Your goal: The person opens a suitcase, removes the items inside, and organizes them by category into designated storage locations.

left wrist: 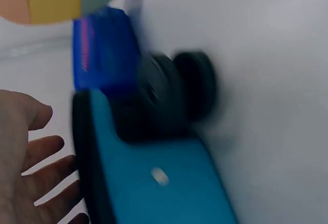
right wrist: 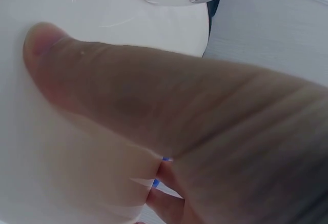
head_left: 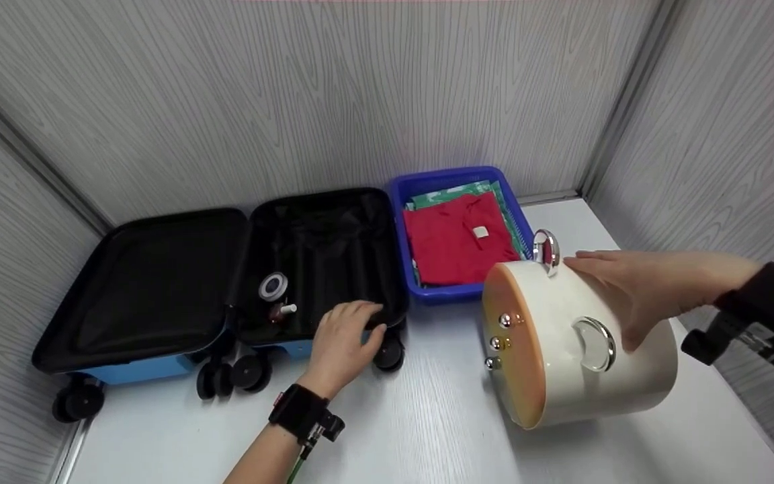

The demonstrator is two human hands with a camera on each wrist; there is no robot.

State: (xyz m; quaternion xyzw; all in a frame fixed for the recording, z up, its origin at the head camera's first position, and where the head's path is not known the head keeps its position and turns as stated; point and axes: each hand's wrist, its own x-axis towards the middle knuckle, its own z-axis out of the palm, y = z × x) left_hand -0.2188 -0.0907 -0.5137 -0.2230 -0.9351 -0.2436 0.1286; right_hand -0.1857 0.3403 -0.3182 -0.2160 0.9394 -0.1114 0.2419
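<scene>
My left hand (head_left: 347,339) hovers with loosely spread fingers over the near edge of an open suitcase (head_left: 333,262), black inside and blue outside. In the left wrist view that hand (left wrist: 31,167) holds nothing. Inside the suitcase lie a small round white-rimmed item (head_left: 273,287) and a small dark bottle with a white cap (head_left: 284,311). My right hand (head_left: 635,282) grips a white rounded storage box (head_left: 602,396) with an orange see-through front, silver knobs and chrome handles. Its thumb (right wrist: 102,75) presses the smooth white side, while its fingers reach the far edge.
A blue basket (head_left: 451,296) with a folded red garment (head_left: 454,242) over green packets stands against the back wall, right of the suitcase. The suitcase's other half (head_left: 158,282) lies open at left. Black wheels (head_left: 389,353) jut toward me. Grey panels enclose the white table.
</scene>
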